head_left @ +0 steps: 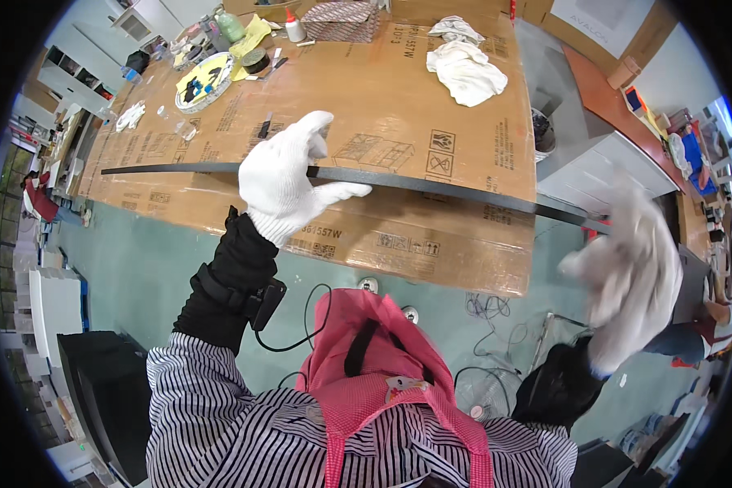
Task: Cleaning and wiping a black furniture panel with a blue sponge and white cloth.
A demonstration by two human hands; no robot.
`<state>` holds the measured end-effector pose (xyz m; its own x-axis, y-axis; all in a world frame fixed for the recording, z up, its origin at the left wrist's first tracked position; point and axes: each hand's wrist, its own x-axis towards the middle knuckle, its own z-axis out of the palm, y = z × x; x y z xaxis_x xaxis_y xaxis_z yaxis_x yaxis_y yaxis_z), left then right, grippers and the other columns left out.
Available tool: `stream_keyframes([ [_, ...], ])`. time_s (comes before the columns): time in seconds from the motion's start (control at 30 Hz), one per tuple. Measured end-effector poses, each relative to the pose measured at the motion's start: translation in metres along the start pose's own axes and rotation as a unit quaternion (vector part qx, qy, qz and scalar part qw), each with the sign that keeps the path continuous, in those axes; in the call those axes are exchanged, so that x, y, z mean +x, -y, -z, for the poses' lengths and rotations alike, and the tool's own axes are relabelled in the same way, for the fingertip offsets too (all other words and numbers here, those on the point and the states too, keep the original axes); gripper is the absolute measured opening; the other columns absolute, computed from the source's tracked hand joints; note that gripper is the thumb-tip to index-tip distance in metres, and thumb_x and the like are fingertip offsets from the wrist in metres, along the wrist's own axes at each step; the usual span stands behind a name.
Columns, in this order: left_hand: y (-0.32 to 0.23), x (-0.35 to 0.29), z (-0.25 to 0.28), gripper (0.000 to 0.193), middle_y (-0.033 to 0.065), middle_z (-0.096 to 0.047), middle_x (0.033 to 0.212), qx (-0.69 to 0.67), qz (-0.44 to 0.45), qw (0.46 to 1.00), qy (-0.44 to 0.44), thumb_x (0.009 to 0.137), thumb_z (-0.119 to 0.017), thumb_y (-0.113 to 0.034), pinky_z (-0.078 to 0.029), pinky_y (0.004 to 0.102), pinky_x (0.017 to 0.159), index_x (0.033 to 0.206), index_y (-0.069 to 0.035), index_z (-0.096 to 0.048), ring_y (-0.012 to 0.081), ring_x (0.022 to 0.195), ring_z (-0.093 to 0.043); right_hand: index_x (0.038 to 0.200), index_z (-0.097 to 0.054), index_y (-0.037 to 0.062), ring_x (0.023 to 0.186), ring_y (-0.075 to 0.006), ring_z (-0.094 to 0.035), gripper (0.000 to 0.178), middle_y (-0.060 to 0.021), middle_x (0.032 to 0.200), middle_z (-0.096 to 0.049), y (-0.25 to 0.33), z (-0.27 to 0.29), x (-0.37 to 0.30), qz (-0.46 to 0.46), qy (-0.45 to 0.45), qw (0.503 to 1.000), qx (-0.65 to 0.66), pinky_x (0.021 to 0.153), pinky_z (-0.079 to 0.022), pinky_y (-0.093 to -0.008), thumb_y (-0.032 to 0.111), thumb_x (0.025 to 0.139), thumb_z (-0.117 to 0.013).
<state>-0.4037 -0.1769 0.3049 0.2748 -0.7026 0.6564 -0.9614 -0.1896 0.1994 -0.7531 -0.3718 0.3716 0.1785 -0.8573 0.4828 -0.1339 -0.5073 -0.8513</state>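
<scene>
A long, thin black strip (431, 185) stretches crosswise over the near part of the cardboard-covered table (366, 98). My left hand (289, 179), in a white knit glove, is closed around it left of the middle, thumb on the near side and fingers on the far side. Beyond the table's right edge, my right hand (630, 272), also white-gloved, is at the strip's right end. Motion smears its fingers, so whether it grips the strip is unclear. A small black piece (264, 128) lies on the cardboard just beyond my left hand.
Crumpled white cloths (466, 69) lie at the far right of the table. At the far left are a round tray (203, 83) with dark pieces, a white squeeze bottle (294, 26) and a green bottle (230, 27). Cables (488, 309) trail on the floor. Other people stand at both sides.
</scene>
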Motion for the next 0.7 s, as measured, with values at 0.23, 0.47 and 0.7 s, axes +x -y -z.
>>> stream_keyframes([
  [0.23, 0.001, 0.000, -0.011, 0.101, -0.0012, -0.064, 0.071, 0.009, -0.014, 1.000, -0.025, 0.056, -0.098, -0.055, -0.053, 0.0309, 0.060, 0.135, -0.006, -0.061, 0.0180, 0.062, -0.065, 0.105, -0.075, 0.0178, 0.091, -0.0271, -0.068, 0.013, -0.0031, 0.099, -0.071, -0.040, -0.123, -0.042, 0.337, 0.070, 0.846, -0.406, 0.077, -0.055, -0.0424, 0.018, 0.093, -0.070],
  [0.47, 0.075, 0.016, -0.038, 0.052, 0.0150, -0.063, 0.136, -0.356, 0.173, 0.915, 0.078, 0.110, -0.046, -0.010, -0.053, 0.0380, 0.106, 0.160, -0.003, -0.036, 0.0237, 0.122, -0.064, 0.098, -0.066, 0.0166, 0.097, -0.0253, -0.065, 0.014, -0.0068, 0.090, -0.064, 0.031, -0.271, -0.046, 0.306, 0.160, 0.905, -0.248, 0.113, -0.037, -0.0605, 0.024, 0.087, -0.061],
  [0.7, 0.032, 0.040, -0.027, 0.111, 0.0037, -0.069, 0.087, 0.004, -0.019, 0.999, -0.051, 0.053, -0.106, -0.033, -0.057, 0.0322, 0.074, 0.149, -0.008, -0.055, 0.0188, 0.073, -0.065, 0.085, -0.062, 0.0194, 0.087, -0.0264, -0.064, 0.003, -0.0037, 0.083, -0.060, -0.060, -0.099, 0.039, 0.318, 0.002, 0.923, -0.218, 0.095, -0.041, -0.0616, 0.021, 0.085, -0.064],
])
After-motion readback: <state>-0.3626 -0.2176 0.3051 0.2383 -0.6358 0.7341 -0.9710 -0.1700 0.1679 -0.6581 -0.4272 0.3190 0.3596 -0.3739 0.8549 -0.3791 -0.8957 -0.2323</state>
